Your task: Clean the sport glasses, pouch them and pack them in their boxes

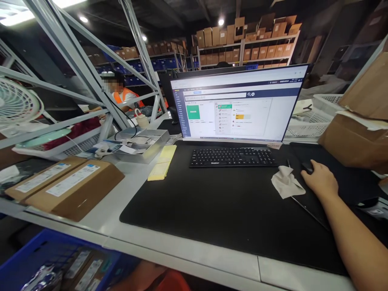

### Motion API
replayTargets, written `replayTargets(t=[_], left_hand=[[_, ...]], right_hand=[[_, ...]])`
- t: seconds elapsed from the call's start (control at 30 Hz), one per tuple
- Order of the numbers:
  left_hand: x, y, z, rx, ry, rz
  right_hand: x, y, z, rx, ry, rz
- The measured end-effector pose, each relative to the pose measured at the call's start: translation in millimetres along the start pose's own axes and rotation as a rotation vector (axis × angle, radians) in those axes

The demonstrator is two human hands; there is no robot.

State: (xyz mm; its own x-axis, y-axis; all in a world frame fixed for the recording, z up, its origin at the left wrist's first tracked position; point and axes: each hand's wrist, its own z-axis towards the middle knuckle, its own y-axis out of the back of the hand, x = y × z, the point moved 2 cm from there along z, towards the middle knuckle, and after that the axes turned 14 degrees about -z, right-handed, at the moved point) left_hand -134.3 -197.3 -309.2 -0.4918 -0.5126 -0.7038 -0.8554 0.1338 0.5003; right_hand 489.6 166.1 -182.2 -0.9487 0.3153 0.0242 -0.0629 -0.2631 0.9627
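My right hand (319, 178) rests on a black computer mouse (306, 166) at the right of the black desk mat (212, 210), fingers curled over it. A crumpled white cloth (286, 182) lies just left of the hand, beside a thin black rod (309, 210). A black keyboard (233, 157) sits in front of a wide monitor (236, 105) with a software window on it. My left hand is out of sight.
Two labelled cardboard parcels (69, 188) lie at the left, with yellow sticky pads (163, 161), a metal tray (142, 144) and a white fan (16, 103). A blue bin (45, 258) sits below. Cardboard boxes (357, 133) stand right. A person in an orange vest (125, 97) works behind.
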Motion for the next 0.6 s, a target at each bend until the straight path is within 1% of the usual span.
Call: replayTargets(t=[0.17,0.23,0.4,0.5,0.6], left_hand=[[-0.1,0.6,-2.1,0.01,-0.019,0.004],[0.5,0.4,-2.4,0.023,-0.025,0.003],[0.1,-0.3,-3.3,0.077,-0.028,0.028],[-0.1,-0.5,-4.1,0.062,-0.041,-0.036],[2.4,-0.5,-4.1,0.043,-0.031,-0.075]], right_hand=[[-1.4,3.2,-4.7,-0.015,-0.092,-0.018],[-1.6,3.7,-5.6,-0.014,-0.107,-0.021],[-2.0,3.5,-5.1,-0.006,-0.11,-0.011],[-2.9,2.6,-3.4,-0.012,-0.112,0.005],[-3.7,-0.2,-0.5,-0.018,-0.08,0.032]])
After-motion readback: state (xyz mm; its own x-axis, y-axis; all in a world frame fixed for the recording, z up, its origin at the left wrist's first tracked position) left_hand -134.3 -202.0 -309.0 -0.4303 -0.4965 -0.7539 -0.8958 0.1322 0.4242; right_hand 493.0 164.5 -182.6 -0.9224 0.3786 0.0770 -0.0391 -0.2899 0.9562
